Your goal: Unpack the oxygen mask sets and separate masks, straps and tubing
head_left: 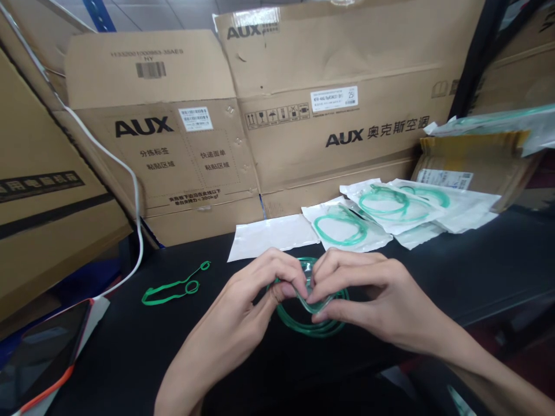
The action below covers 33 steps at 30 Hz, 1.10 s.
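Observation:
A coil of translucent green tubing (311, 329) is held just above the black table, near its middle. My left hand (255, 297) pinches the coil's upper left part between thumb and fingers. From the other side my right hand (368, 283) grips the tubing, its fingertips almost meeting those of the left. Between the hands shows a clear, shiny plastic part (309, 267); its shape is mostly hidden by the fingers. Off to the left of the hands lies a flat green strap (167, 293) with ringed ends.
Several clear-and-white pouches with green tubing (340, 228) lie behind my right hand. A white pouch (273, 236) rests beside them. Large AUX cartons (338, 115) wall off the back. At the left edge are a phone (43, 352) and a white cable (137, 214).

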Motion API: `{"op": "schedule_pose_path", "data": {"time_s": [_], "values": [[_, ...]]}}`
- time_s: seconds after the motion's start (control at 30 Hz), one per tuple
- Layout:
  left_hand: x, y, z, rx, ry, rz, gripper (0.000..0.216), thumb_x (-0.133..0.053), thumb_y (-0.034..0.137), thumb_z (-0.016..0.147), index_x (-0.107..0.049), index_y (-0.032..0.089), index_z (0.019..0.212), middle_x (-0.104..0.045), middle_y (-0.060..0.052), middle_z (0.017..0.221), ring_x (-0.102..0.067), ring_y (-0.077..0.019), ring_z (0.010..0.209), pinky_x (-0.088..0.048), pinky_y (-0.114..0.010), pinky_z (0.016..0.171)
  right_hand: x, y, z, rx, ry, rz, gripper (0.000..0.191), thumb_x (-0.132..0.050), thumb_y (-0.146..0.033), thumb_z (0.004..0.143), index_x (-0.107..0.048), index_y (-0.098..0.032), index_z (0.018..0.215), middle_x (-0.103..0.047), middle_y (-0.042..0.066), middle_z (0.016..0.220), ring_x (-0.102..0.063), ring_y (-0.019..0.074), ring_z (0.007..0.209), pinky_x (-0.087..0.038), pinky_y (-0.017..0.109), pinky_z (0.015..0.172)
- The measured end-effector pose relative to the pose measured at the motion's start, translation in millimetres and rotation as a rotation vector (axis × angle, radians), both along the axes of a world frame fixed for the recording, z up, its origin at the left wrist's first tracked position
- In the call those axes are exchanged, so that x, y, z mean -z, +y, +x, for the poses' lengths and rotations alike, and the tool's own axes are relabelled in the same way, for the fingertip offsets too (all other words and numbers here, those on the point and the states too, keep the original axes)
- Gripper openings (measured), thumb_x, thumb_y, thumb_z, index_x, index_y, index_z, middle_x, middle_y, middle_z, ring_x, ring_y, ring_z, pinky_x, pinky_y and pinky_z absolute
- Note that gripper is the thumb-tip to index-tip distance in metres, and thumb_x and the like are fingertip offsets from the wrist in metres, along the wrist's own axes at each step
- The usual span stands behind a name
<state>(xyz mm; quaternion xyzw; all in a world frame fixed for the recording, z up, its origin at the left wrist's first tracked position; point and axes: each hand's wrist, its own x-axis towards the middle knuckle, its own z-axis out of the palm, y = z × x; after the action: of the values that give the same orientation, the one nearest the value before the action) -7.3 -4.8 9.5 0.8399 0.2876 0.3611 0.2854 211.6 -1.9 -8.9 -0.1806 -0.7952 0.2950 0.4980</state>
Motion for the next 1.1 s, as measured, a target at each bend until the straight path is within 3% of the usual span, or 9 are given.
{"op": "schedule_pose_path", "data": {"time_s": [0.7,1.1], "values": [[3.7,4.1,2.1,-0.009,0.012,0.081,0.023,-0.045,0.010,0.103,-0.060,0.025,0.094,-0.058,0.002,0.100,-0.057,-0.0115,0.095,-0.042,-0.024,0.085,3.1,0.7,2.2,0.012,-0.002,-0.018,0.008,-0.080,-0.012,0.081,-0.081,-0.014,0.089,-0.072,0.004,0.088,-0.067,0.0150,0.084,-0.054,0.029,0.075],[1.7,3.2,-3.6,0.014,0.023,-0.005,0.011,-0.055,0.018,0.101,-0.063,0.026,0.102,-0.063,0.002,0.109,-0.058,-0.0144,0.105,-0.044,-0.026,0.093,0.7,4.7,1.4,-0.004,-0.023,-0.048,0.008,-0.081,-0.014,0.080,-0.079,-0.014,0.087,-0.072,0.004,0.086,-0.066,0.0150,0.084,-0.052,0.029,0.077]]}}
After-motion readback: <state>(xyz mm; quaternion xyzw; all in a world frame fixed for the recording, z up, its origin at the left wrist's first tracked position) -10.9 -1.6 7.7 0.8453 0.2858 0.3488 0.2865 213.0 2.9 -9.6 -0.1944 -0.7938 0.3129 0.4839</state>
